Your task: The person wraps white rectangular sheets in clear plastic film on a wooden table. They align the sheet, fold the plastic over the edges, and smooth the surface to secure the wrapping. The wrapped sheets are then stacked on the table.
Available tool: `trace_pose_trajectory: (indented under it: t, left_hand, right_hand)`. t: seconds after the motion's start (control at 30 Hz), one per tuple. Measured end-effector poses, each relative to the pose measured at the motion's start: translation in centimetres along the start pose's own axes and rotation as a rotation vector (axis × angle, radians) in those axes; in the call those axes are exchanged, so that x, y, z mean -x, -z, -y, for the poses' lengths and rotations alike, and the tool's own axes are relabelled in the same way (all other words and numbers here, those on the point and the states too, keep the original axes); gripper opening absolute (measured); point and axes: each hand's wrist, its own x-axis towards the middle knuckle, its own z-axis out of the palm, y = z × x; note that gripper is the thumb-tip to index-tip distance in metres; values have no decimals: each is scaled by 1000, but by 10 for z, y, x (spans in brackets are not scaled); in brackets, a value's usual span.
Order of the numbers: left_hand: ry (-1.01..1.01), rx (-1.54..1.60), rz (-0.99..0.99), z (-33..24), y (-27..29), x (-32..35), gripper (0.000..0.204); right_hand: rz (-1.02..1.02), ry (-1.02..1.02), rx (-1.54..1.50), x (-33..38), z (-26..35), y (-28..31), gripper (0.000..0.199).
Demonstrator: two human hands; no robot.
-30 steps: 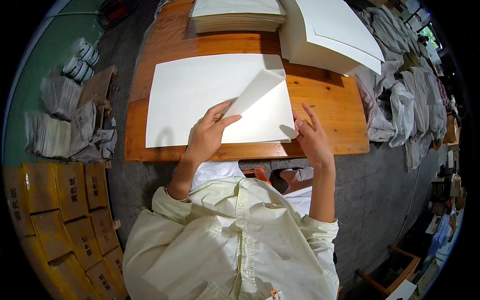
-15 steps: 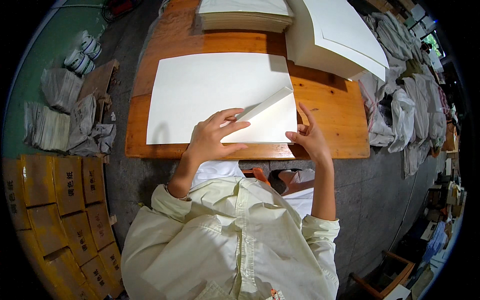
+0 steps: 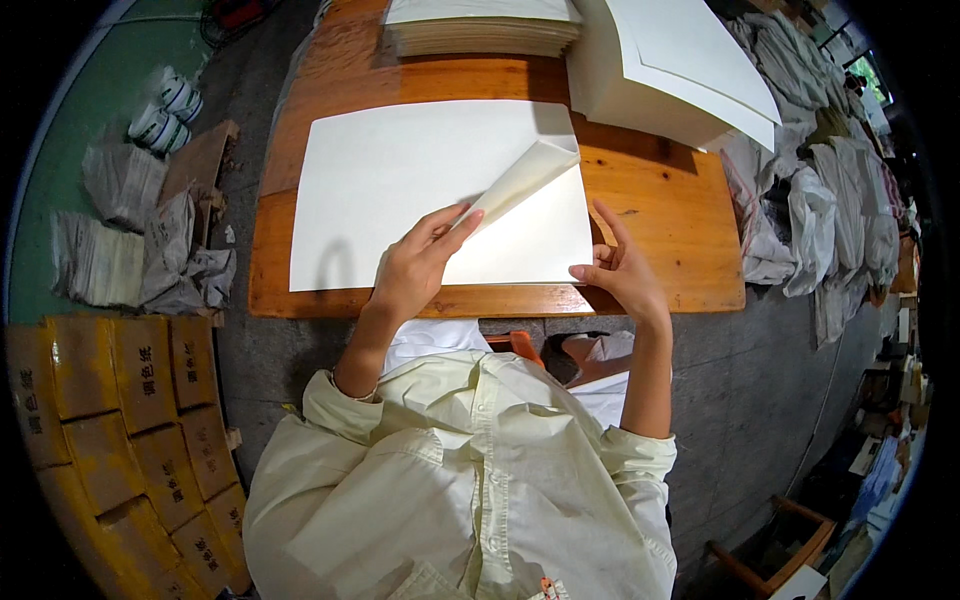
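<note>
A large white sheet of paper (image 3: 390,170) lies flat near the table's front edge, apparently on other sheets. Its near right part is lifted and curled back into a slanting flap (image 3: 530,178). My left hand (image 3: 418,258) has its thumb and fingers closed around the lower left end of that flap. At the near right corner, the thumb of my right hand (image 3: 628,278) touches the paper's edge. The right index finger points up and away, with the other fingers partly bent. Whether paper is pinched under that thumb is hard to see.
Behind the sheet, a thick paper stack (image 3: 485,38) stands on the wooden table (image 3: 670,225). A taller white stack (image 3: 640,95) is at the far right. Taped cardboard boxes (image 3: 140,385) line the left floor; grey-white cloth bundles (image 3: 810,220) lie right of the table.
The flap has opened wider and curls further up and back. My left fingers have closed in on its end from a spread pose. My right hand has hardly moved.
</note>
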Motion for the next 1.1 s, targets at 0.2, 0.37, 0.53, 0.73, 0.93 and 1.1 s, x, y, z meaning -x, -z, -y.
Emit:
trace_pose_trajectory:
  t: [0.2, 0.37, 0.53, 0.73, 0.93, 1.1]
  left_hand:
    - [-60, -29, 144, -1, 5, 1, 43]
    - [-67, -18, 194, -5, 9, -1, 43]
    - [49, 16, 42, 0, 1, 3, 41]
    - [-29, -59, -47, 6, -3, 3, 41]
    - [-106, -6, 175, -7, 9, -2, 43]
    - [-92, -21, 80, 3, 0, 2, 43]
  right_hand:
    - [-41, 4, 138, -2, -5, 2, 91]
    - [-94, 27, 118, -2, -7, -5, 89]
    - [-10, 27, 64, 2, 2, -2, 89]
    - [71, -17, -6, 2, 9, 3, 91]
    - [-80, -20, 215, 2, 6, -5, 89]
    - [-77, -4, 156, 2, 3, -6, 86]
